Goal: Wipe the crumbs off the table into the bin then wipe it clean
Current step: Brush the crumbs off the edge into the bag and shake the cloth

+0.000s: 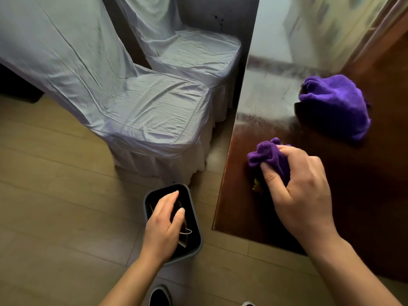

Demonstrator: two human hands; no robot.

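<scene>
The crumbs (257, 187) showed only as a small yellowish clump on the bench (353, 184), tucked under the purple cloth (268, 159) at its 6 o'clock side and close to the bench's left edge; whether more lay hidden beneath the cloth could not be told. The right hand (302, 184) was closed around the bunched cloth, thumb and fingers pinching its folds, and pressed it to the wood. The grey bin (194, 208) stood on the floor (66, 195) at about 8 o'clock from the cloth, near the bench's corner but not under its edge, with a strip of bare floor between them. The left hand (164, 226) hung over the bin's mouth, fingers loosely curved and holding nothing, and seemed to touch or nearly touch the rim, though contact was not clear. The chief risk, as I judged it, was that a sweep toward 9 o'clock would send the crumbs off the edge onto that strip of floor, unless the bin was first drawn under the edge. A fast stroke could scatter them, and a tightly wadded cloth might ride over bits and leave them behind. A second purple cloth (335, 107) lay at 1 o'clock, well apart, and two covered chairs (143, 111) stood at 10 o'clock, close enough to catch stray bits.
</scene>
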